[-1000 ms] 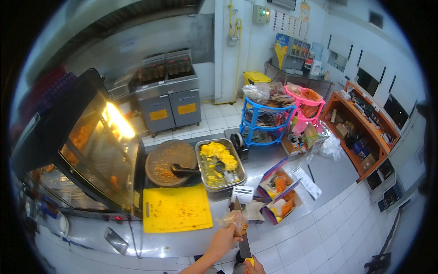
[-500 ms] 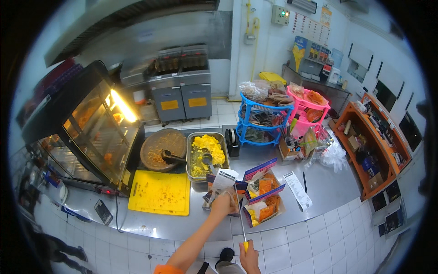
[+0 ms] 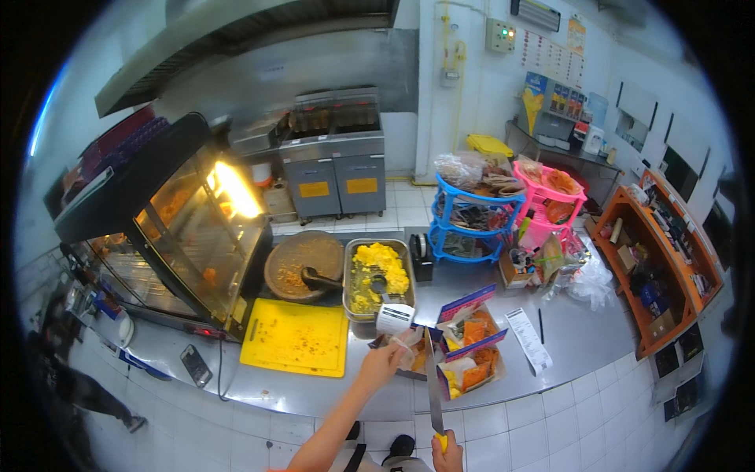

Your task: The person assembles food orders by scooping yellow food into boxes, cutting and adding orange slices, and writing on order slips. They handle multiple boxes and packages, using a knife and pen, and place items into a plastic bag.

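My left hand [image 3: 382, 366] is closed, pinching what looks like a small clear plastic bag [image 3: 410, 343] over the leftmost food box, mostly hidden behind the hand. A white printed slip [image 3: 395, 317] stands up just beyond my fingers; whether they touch it I cannot tell. My right hand [image 3: 447, 454] grips a long knife [image 3: 434, 393] by its yellow handle, blade pointing away from me beside the bag. Just right of the blade stand two open food boxes, a far one [image 3: 474, 326] and a near one [image 3: 472, 370], with orange-brown pieces and yellow food inside.
Left of the boxes are a metal pan [image 3: 355, 311] of yellow food, a round brown bowl [image 3: 304, 256] with a black ladle [image 3: 318, 278], a yellow cutting board [image 3: 295, 338] and a lit display warmer [image 3: 157, 236]. A receipt [image 3: 529, 341], pen [image 3: 540, 326] and blue rack [image 3: 472, 252] lie rightward.
The view has shifted, so the counter sits further right in the picture. The knife blade has turned to show more of its flat side. Less of the white slip shows above my left hand.
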`<state>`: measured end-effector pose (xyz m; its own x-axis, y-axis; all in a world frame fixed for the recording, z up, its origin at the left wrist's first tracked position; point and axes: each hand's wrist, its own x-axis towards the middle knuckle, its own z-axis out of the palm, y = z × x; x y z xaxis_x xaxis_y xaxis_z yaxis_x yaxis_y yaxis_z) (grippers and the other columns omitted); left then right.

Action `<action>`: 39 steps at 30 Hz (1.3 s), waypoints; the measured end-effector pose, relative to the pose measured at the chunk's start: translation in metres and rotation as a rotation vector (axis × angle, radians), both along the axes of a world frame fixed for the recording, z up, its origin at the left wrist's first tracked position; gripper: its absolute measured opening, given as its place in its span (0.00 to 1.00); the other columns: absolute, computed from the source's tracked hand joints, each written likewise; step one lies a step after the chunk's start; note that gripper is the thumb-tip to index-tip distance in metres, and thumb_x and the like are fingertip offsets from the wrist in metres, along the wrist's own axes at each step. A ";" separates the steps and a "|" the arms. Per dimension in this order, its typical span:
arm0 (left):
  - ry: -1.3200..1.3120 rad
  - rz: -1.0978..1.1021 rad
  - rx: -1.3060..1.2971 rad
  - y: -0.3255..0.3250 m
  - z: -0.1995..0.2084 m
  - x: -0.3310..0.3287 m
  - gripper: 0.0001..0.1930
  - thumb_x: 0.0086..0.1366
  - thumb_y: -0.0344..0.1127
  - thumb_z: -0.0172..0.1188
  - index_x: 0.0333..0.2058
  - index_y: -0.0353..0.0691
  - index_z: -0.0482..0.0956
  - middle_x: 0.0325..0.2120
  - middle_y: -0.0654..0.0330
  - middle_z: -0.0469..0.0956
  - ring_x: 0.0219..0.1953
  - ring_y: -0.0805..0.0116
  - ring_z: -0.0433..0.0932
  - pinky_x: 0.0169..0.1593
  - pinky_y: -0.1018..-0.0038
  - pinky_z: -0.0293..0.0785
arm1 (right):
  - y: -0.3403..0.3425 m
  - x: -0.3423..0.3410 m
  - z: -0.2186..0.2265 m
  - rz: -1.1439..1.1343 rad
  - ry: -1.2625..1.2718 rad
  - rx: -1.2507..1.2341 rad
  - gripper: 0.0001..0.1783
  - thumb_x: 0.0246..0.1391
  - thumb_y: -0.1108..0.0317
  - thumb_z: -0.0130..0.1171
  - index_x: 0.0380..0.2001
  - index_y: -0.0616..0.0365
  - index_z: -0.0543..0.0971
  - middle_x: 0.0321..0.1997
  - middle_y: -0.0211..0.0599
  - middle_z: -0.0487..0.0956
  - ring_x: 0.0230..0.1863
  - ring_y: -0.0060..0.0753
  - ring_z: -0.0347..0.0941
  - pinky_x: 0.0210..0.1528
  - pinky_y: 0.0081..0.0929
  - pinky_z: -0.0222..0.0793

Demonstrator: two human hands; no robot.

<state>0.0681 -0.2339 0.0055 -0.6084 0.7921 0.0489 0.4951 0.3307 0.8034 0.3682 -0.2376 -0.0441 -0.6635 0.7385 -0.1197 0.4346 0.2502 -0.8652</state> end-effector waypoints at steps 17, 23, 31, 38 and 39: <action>0.550 0.899 0.034 -0.227 -0.006 -0.209 0.12 0.65 0.36 0.52 0.42 0.35 0.77 0.37 0.53 0.78 0.39 0.51 0.74 0.45 0.62 0.72 | -0.049 -0.241 -0.017 0.361 -0.217 0.247 0.25 0.59 0.46 0.53 0.52 0.49 0.69 0.27 0.54 0.80 0.30 0.62 0.77 0.31 0.53 0.73; 0.371 0.581 -0.543 -0.237 -0.042 -0.257 0.18 0.60 0.31 0.56 0.49 0.31 0.74 0.50 0.45 0.72 0.50 0.40 0.67 0.55 0.57 0.66 | -0.074 -0.312 -0.046 0.446 -0.320 0.311 0.27 0.57 0.51 0.55 0.56 0.51 0.68 0.40 0.52 0.77 0.38 0.60 0.77 0.37 0.50 0.74; 0.287 0.366 -0.433 -0.233 -0.041 -0.242 0.19 0.57 0.27 0.62 0.48 0.33 0.74 0.52 0.44 0.70 0.55 0.45 0.68 0.57 0.58 0.67 | -0.025 -0.236 -0.011 0.069 0.093 0.535 0.24 0.54 0.63 0.57 0.53 0.59 0.71 0.53 0.54 0.70 0.52 0.57 0.66 0.53 0.50 0.64; 0.168 0.446 -0.121 -0.147 -0.021 -0.149 0.14 0.58 0.32 0.64 0.43 0.36 0.78 0.39 0.49 0.78 0.42 0.51 0.76 0.45 0.62 0.72 | 0.038 -0.185 0.015 0.060 -0.220 0.661 0.26 0.53 0.62 0.56 0.55 0.59 0.69 0.50 0.44 0.75 0.53 0.48 0.64 0.52 0.49 0.55; 0.024 0.366 0.002 -0.125 -0.027 -0.132 0.14 0.59 0.34 0.65 0.43 0.36 0.78 0.36 0.50 0.79 0.39 0.53 0.78 0.43 0.63 0.73 | 0.042 -0.184 0.017 0.072 -0.194 0.632 0.24 0.53 0.63 0.56 0.54 0.59 0.70 0.50 0.43 0.76 0.52 0.49 0.65 0.51 0.49 0.56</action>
<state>-0.0643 -0.3588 -0.0215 -0.8502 0.5220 0.0681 0.3631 0.4878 0.7939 0.1839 -0.1954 -0.0274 -0.7238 0.6605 0.1995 0.5311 0.7179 -0.4501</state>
